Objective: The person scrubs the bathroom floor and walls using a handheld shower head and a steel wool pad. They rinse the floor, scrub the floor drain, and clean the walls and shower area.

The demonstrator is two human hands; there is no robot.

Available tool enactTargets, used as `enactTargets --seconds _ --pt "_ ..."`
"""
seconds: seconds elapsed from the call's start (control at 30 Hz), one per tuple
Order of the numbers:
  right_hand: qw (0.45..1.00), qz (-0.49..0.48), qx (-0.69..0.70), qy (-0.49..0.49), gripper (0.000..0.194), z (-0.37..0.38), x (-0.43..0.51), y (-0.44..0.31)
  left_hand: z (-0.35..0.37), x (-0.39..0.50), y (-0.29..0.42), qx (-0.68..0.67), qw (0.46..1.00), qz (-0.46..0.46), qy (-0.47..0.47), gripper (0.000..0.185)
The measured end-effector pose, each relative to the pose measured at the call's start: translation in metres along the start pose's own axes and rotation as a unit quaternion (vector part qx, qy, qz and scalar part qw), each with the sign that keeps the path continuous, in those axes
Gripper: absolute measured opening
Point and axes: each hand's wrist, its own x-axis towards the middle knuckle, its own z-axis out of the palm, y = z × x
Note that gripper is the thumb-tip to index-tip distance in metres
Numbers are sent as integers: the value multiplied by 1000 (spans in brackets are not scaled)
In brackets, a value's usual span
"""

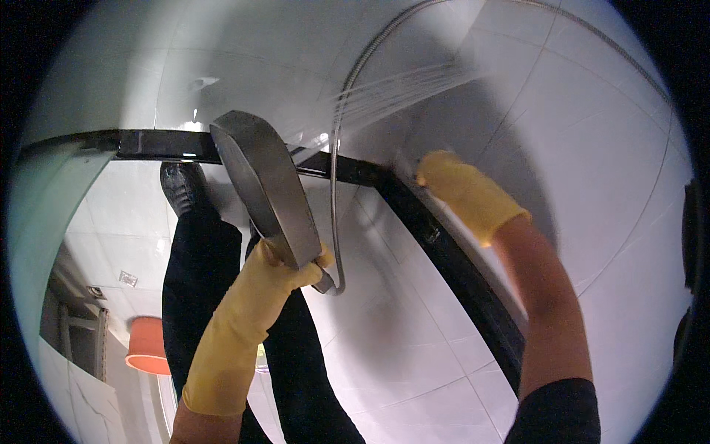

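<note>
My left hand [297, 269], in a yellow rubber glove, grips the handle of a dark grey hand shower [266, 177]. Thin jets of water [405, 91] spray from it up and right onto the tiled wall [588, 144]. A ribbed metal shower hose [335, 194] runs from the handle end up in a loop across the wall. My right hand [449, 175], also in a yellow glove, is at the wall just above the black strip [427, 227] along its foot. It is slightly blurred, its fingers are turned away, and I cannot see whether it holds anything.
A glass panel [61, 194] stands at the left. Behind my black-trousered legs [202, 277] is an orange bucket [148, 347]. A square floor drain cover [128, 278] lies in the pale floor tiles [405, 333]. Black fixtures [690, 238] show at the right rim.
</note>
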Motion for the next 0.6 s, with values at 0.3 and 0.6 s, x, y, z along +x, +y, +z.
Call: enactTargets --seconds 0.3,0.6 --pt "995 47 88 30 26 -24 4 -35 -1 2 5 -74 995 -64 23 18" --pt "913 175 -170 326 31 -135 -24 60 -8 -11 15 -120 991 -55 37 19"
